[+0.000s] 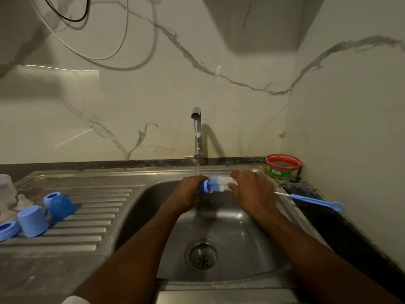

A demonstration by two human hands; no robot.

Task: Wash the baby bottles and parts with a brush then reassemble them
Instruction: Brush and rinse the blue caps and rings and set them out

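Over the steel sink, under a thin stream from the tap, my left hand grips the blue handle end of a bottle brush. My right hand holds the white bristle end of the same brush. On the draining board at the left lie blue bottle parts: a round cap, a light-blue cap, a ring, and a clear teat. A clear bottle stands at the far left edge.
A thin blue nipple brush lies on the dark counter right of the sink. A red-rimmed green tub sits in the back right corner. The marble wall rises close behind the tap. The drain sits in the basin's middle.
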